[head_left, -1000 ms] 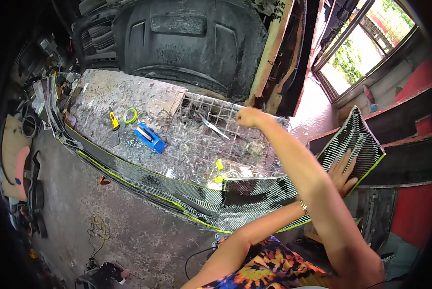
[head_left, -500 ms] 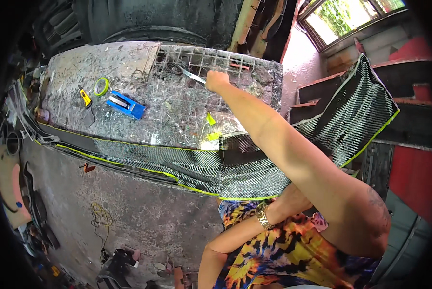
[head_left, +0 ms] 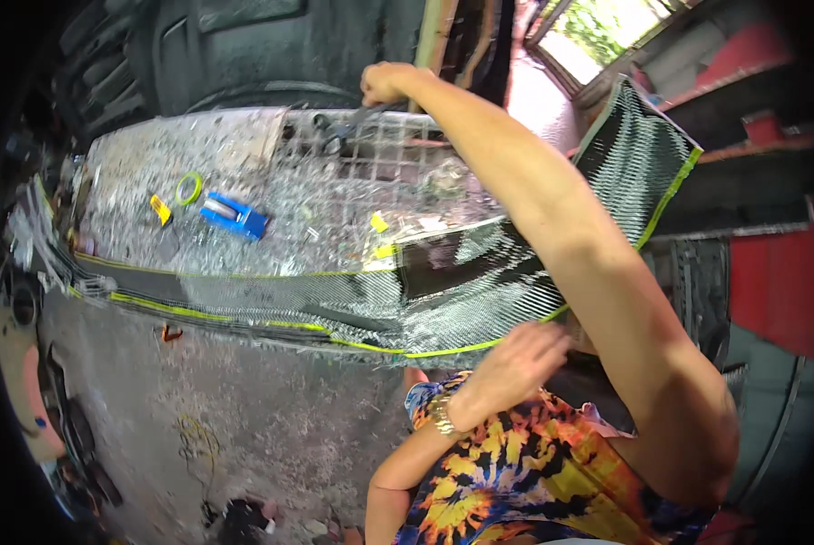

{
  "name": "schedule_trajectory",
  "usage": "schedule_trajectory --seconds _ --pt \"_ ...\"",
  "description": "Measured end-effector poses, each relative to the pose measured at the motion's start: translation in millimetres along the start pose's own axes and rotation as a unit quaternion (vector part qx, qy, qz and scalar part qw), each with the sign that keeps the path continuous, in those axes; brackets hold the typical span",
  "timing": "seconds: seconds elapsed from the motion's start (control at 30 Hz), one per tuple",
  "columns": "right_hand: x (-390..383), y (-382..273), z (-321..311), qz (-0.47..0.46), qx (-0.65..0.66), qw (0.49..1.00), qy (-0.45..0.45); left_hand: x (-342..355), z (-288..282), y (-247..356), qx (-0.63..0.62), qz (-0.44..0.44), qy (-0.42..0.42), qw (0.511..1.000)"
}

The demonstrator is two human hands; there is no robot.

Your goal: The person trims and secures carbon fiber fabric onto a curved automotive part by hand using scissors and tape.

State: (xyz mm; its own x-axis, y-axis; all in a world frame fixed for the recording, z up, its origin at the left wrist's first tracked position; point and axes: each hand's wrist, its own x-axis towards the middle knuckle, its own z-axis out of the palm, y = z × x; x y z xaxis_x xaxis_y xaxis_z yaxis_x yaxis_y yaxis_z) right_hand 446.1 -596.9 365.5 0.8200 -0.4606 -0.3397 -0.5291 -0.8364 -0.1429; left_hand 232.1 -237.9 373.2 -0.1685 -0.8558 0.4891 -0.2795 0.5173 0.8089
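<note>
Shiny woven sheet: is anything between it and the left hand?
Nothing visible stands between the left hand and the near edge of the woven sheet. Farther out, the right arm crosses over the sheet.

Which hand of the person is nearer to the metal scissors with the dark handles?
Right. The right hand appears to grip the scissors at their blade end; the left hand is well apart from them, near the person's multicoloured patterned garment.

Right hand point(head_left: 386, 84) is gripping some blurry scissors point(head_left: 336, 137) over a messy bench point(head_left: 148, 163), while the left hand point(head_left: 521, 363) hangs loose right beside the yellow-edged black cloth point(head_left: 466, 304). Green tape roll point(head_left: 180, 192), yellow cutter point(head_left: 160, 209) and some blue tool point(head_left: 233, 216) are lying near each other.
</note>
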Motion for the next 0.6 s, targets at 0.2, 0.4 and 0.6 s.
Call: schedule_trajectory --seconds 0.2,0.4,0.6 --pt "-193.7 -21.2 -189.3 -0.145 -0.188 0.971 -0.001 32.0 -94.2 17.5 0.201 0.023 0.243 0.949" --pt "-410.6 -44.2 -192.8 -0.13 -0.191 0.962 0.143 107.7 -91.4 63.5 0.281 0.046 0.301 0.91" --pt "-532.7 18.9 -100.0 -0.234 -0.186 0.916 0.266 110.0 21.9 68.6 -0.086 -0.101 0.043 0.99"
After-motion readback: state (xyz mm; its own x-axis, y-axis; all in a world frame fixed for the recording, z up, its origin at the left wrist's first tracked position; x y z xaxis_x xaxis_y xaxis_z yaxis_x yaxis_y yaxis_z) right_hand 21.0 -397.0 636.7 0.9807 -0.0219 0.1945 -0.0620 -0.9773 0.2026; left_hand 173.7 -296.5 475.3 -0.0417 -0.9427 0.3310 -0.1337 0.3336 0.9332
